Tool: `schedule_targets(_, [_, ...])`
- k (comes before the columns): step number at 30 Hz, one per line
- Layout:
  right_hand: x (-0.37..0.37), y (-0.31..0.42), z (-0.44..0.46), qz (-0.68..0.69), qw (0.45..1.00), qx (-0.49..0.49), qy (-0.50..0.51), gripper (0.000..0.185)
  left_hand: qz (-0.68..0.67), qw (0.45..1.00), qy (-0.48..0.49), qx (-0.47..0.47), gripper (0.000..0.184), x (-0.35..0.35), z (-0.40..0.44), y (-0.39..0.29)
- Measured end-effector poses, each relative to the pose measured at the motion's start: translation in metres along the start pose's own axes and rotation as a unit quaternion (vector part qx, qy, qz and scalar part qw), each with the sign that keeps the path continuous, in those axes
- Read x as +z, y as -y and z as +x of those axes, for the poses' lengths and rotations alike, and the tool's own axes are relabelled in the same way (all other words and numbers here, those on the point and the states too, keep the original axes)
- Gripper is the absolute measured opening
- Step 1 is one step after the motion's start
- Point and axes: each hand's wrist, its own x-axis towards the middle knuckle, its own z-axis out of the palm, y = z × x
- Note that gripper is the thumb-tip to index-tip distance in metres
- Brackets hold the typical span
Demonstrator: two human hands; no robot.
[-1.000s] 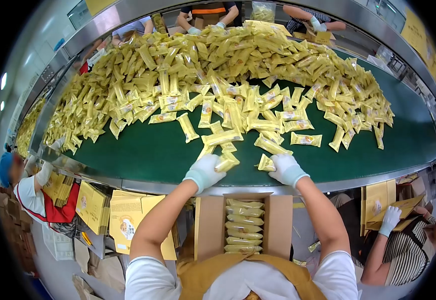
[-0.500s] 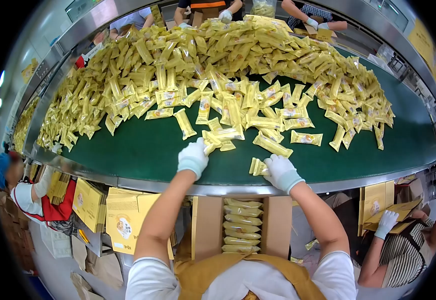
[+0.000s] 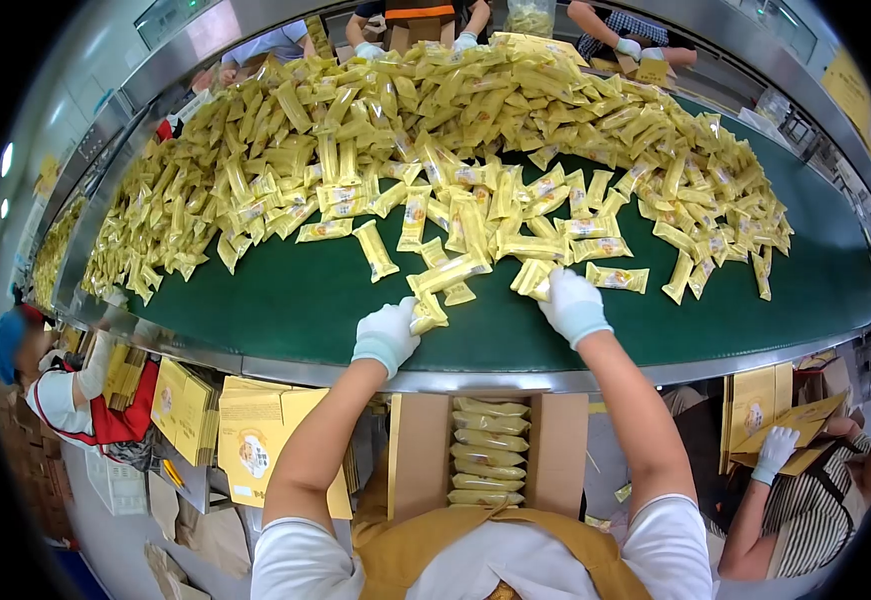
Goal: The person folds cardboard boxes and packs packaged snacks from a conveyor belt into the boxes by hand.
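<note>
Both my hands wear white gloves and reach over the green conveyor belt (image 3: 286, 300). My left hand (image 3: 388, 333) is closed on a yellow snack packet (image 3: 430, 314), whose end sticks out past the fingers. Farther right, my right hand (image 3: 573, 303) grips yellow packets (image 3: 533, 279) at its fingertips; how many cannot be made out. Beyond the hands lies a big heap of the same packets (image 3: 476, 110), with a few loose ones in front. Below the belt edge, against my apron, an open cardboard box (image 3: 420, 455) holds a row of several packets (image 3: 488, 455).
The metal belt rim (image 3: 456, 381) runs between my arms and the box. Folded yellow cartons (image 3: 256, 440) stand at left, more cartons (image 3: 761, 405) at right. Co-workers are at both sides, a gloved hand (image 3: 778, 450) at right; others work across the belt.
My right hand has moved forward from near the belt edge to the loose packets and closed there. My left hand has drawn slightly back with its packet.
</note>
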Motion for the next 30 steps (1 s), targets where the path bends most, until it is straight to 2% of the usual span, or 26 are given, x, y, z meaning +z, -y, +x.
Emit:
schedule_targets(3, [0.048,-0.015,0.012,-0.069,0.997,0.034,-0.008,0.022,0.014,0.998,-0.055,0.036,0.045,0.012,-0.002,0.007])
schedule_targets(6, [0.047,-0.020,-0.008,-0.103,0.987,-0.063,-0.107,0.019,0.075,0.963,-0.222,0.132,0.040,0.032,-0.001,0.029])
schedule_targets(7, [0.048,-0.020,-0.016,-0.118,0.986,-0.083,-0.082,0.036,0.075,0.979,-0.143,0.121,0.056,0.032,0.000,0.033])
schedule_targets(10, [0.013,-0.009,-0.053,-0.043,0.979,-0.175,-0.099,0.063,0.118,0.934,-0.259,0.216,0.073,0.042,-0.023,0.034])
schedule_targets(11, [0.017,-0.010,-0.061,-0.061,0.980,-0.174,-0.070,0.089,0.109,0.948,-0.209,0.214,0.091,0.043,-0.030,0.032])
schedule_targets(14, [0.016,-0.018,-0.061,-0.004,0.981,-0.177,-0.077,0.095,0.057,0.968,-0.156,0.190,0.102,0.042,-0.031,0.033])
schedule_targets(15, [0.013,-0.020,-0.055,-0.001,0.989,-0.146,-0.026,0.103,0.003,0.991,-0.062,0.121,0.112,0.020,-0.033,0.025])
schedule_targets(18, [-0.023,-0.014,-0.033,-0.050,0.981,-0.058,0.181,0.101,0.042,0.988,-0.070,0.130,0.117,0.024,-0.025,0.027])
schedule_targets(19, [-0.015,-0.023,-0.025,-0.073,0.973,-0.072,0.208,0.092,0.066,0.990,-0.037,0.116,0.123,0.024,-0.024,0.025])
schedule_targets(22, [-0.039,-0.048,-0.008,-0.011,0.980,-0.067,0.185,0.084,0.087,0.990,0.028,0.103,0.129,0.016,-0.023,0.026])
schedule_targets(24, [-0.054,-0.076,0.001,-0.017,0.990,-0.063,0.125,0.087,-0.058,0.989,0.017,0.138,0.123,0.010,-0.021,0.034])
schedule_targets(26, [-0.035,-0.120,0.005,-0.045,0.989,-0.138,-0.019,0.090,-0.210,0.959,-0.003,0.191,0.117,0.005,-0.009,0.038])
schedule_targets(27, [-0.042,-0.127,0.005,-0.030,0.993,-0.084,0.082,0.097,-0.251,0.946,0.003,0.204,0.113,-0.011,-0.004,0.028])
schedule_targets(28, [-0.039,-0.134,0.006,-0.031,0.988,-0.074,0.129,0.099,-0.273,0.942,0.001,0.197,0.114,-0.028,0.002,0.016])
schedule_targets(30, [-0.025,-0.148,0.006,-0.037,0.973,-0.052,0.223,0.103,-0.275,0.930,-0.013,0.245,0.113,-0.038,0.034,0.001])
